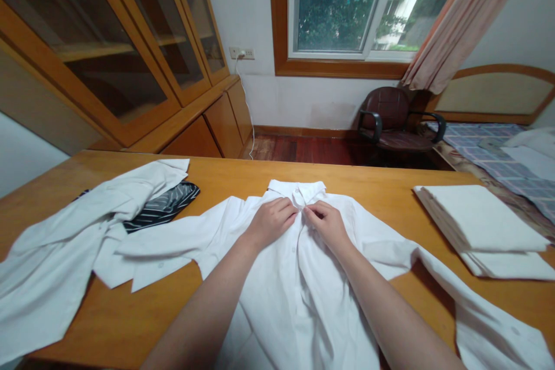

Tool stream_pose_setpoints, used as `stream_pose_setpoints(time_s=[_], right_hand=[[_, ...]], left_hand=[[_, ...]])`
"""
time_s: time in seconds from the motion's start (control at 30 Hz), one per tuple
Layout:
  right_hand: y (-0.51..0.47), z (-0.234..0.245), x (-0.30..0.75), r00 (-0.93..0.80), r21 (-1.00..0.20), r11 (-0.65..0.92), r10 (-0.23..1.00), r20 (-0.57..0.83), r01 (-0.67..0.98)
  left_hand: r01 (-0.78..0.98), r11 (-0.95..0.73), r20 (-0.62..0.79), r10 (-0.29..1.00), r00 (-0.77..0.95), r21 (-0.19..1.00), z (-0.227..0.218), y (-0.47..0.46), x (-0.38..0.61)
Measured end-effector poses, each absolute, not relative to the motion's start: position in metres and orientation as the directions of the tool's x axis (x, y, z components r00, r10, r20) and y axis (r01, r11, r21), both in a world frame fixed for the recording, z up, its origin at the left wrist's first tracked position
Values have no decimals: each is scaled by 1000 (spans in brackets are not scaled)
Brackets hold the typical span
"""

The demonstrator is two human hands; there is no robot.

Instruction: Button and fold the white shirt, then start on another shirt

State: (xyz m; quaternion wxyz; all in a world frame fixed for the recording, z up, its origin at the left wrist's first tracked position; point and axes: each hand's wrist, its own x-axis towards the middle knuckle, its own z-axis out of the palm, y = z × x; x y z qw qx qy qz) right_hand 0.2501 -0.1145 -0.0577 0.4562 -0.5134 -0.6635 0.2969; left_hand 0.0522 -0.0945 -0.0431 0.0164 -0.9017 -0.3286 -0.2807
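Note:
A white shirt (pixel 299 277) lies spread face up on the wooden table (pixel 381 185), collar pointing away from me and sleeves stretched out to both sides. My left hand (pixel 272 221) and my right hand (pixel 326 222) meet just below the collar. Both are closed in a pinch on the shirt's front placket near the top button. My forearms run across the shirt's body toward me.
Another white garment (pixel 56 243) lies crumpled on the table's left, over a dark striped cloth (pixel 162 208). Folded white shirts (pixel 485 228) are stacked at the right. Beyond the table stand a glass-door cabinet (pixel 130 52), an armchair (pixel 396 124) and a bed (pixel 498 150).

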Motion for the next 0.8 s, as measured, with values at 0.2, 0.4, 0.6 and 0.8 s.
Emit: stream_pose_setpoints(time_s=[0.2, 0.4, 0.6, 0.8], right_hand=[[-114, -59, 250, -74, -874, 270, 962, 263, 404], [-116, -55, 250, -79, -888, 265, 964, 254, 376], [-115, -55, 249, -83, -890, 269, 963, 257, 367], [-115, -56, 250, -102, -880, 291, 957, 273, 375]], left_hand=[[610, -779, 558, 574, 600, 147, -44, -94, 52], [617, -782, 575, 544, 611, 86, -41, -96, 54], [619, -785, 568, 524, 634, 33, -40, -97, 55], [621, -783, 539, 539, 648, 36, -42, -96, 55]])
